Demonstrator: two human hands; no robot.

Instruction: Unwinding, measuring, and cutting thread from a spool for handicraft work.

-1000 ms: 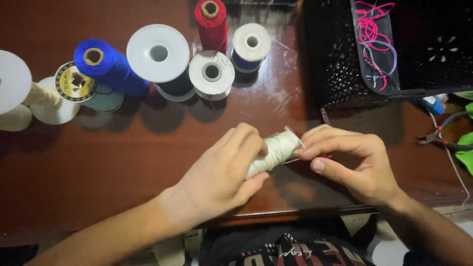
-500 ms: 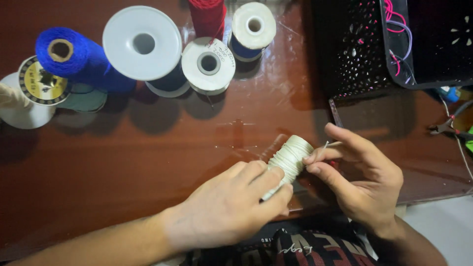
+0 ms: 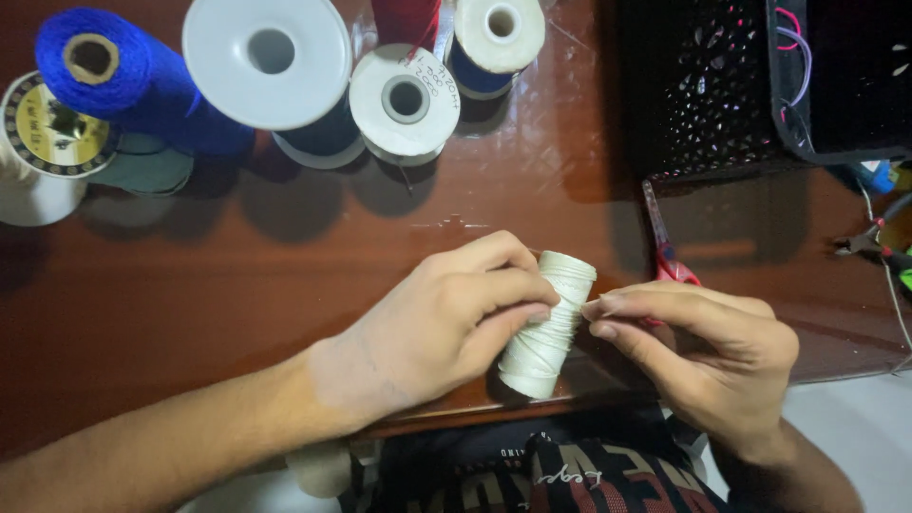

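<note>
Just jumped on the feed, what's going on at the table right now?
A person's left hand grips a cream thread spool at the near edge of a brown wooden table, while the right hand pinches at the thread on its side. Other spools, including a blue one, stand at the back. Red-handled scissors lie beside a black basket.

- The left hand [image 3: 446, 328] and its forearm are showing bare, with no sleeve, ring or watch in view.
- The right hand [image 3: 708, 356] is likewise showing bare to the wrist.
- The person is wearing a dark shirt [image 3: 532, 475] with red and pale printed lettering.
</note>
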